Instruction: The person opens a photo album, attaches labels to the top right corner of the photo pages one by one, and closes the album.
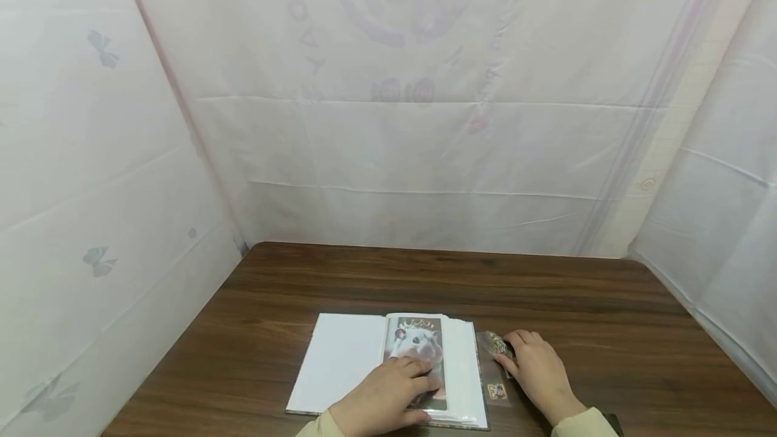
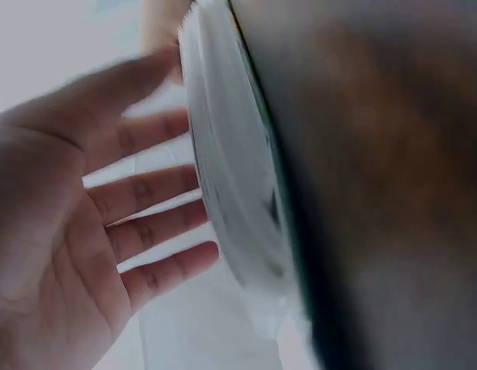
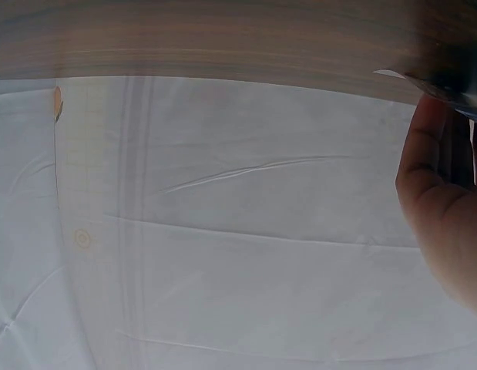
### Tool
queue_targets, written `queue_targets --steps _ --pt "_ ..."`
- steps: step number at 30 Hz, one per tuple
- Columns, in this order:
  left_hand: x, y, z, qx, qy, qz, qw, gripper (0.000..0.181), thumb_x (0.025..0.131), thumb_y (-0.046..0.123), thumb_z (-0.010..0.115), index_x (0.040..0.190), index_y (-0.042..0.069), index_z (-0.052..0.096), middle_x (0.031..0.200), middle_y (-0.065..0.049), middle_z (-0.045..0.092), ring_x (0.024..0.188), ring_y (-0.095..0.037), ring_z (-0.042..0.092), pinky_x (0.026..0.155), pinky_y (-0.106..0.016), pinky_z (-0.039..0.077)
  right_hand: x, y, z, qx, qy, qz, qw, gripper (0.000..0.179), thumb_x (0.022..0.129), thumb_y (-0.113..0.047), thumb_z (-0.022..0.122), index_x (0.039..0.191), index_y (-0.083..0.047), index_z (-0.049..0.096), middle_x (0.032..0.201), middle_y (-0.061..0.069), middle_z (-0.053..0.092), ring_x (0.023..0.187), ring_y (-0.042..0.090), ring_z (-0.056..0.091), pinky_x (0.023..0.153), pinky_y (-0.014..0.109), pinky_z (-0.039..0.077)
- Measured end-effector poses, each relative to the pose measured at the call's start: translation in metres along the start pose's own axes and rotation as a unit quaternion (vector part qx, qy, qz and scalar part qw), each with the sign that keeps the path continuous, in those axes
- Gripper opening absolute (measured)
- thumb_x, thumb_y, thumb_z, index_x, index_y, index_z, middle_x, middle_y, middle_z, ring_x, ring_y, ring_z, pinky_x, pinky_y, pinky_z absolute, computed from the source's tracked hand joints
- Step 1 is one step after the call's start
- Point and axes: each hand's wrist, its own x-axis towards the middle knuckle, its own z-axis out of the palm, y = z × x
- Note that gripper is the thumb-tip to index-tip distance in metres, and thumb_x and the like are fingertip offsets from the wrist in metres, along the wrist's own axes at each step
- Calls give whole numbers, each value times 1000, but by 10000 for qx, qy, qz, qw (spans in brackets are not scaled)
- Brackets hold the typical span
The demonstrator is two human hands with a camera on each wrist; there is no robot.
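Observation:
An open photo album (image 1: 337, 356) lies on the table, a thick stack of clear pocket pages on its right side. Its top pocket shows a picture of a white mouse with a crown (image 1: 419, 337). My left hand (image 1: 388, 390) rests on that page and covers the picture's lower part; in the left wrist view its fingers (image 2: 157, 189) are extended and spread against the page. Just right of the album, my right hand (image 1: 542, 371) pinches the edge of a clear plastic bag (image 1: 493, 373) holding small printed pieces. The right wrist view cuts off most of these fingers (image 3: 424, 146).
The dark wood table (image 1: 291, 282) extends behind and to both sides of the album. Pale printed cloth (image 1: 388, 154) hangs along its back and sides. A small dark object (image 1: 614, 423) shows beside the right sleeve.

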Motion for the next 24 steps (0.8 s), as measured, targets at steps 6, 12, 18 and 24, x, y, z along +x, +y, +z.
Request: queue_targets --steps 6,12,18,24 --pt "20 -1 -9 16 235 -53 9997 31 82 45 58 104 24 65 106 6 63 98 -8 58 86 -27 48 2 0 3 44 12 67 10000 36 72 -39 71 90 -8 65 92 7 65 87 24 60 78 40 49" --pt "44 -3 -15 150 353 -385 9985 26 82 41 60 102 25 65 101 9 65 99 -9 59 92 -31 46 2 -2 4 88 -111 150 9998 36 72 -38 71 91 -9 64 91 7 65 86 23 60 76 41 49" --pt "67 2 -14 578 519 -549 9955 22 82 41 61 98 28 65 95 12 64 93 -6 58 89 -28 46 2 -1 5 32 -21 141 9999 35 71 -38 71 89 -9 63 88 5 64 83 22 60 75 39 49" --pt "96 5 -4 760 524 -819 9924 24 79 42 63 97 27 66 93 12 65 86 -5 59 82 -24 47 3 1 4 -7 38 178 9998 34 70 -36 73 88 -10 62 86 4 64 80 20 60 71 38 50"
